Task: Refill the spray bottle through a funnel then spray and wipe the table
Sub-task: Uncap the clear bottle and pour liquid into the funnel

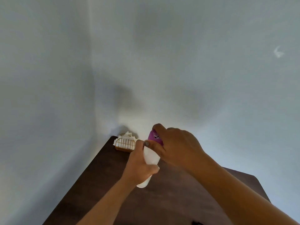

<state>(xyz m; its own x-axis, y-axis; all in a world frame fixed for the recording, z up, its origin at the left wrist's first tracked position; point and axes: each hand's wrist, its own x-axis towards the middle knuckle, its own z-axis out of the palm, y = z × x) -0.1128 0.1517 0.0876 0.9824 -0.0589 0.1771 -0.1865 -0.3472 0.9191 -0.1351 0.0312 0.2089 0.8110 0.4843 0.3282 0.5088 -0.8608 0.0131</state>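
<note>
Now, both hands on the spray bottle, working its purple top.

Left hand [140,164] grips the white spray bottle [151,157] round its body, tilted over the dark surface [100,189]; whether the base touches, I cannot tell. Right hand [177,146] has its fingers [158,127] curled over the purple spray head [154,136], thumb at the collar. Looks like the twist at the neck, off or on, hard to say, and no funnel shows. Next calls for a firm hold below while the top turns. Dark wood shows open beneath the hands; walls hem the far corner, where a wire napkin holder [125,144] sits, and the right edge lies near.
</note>
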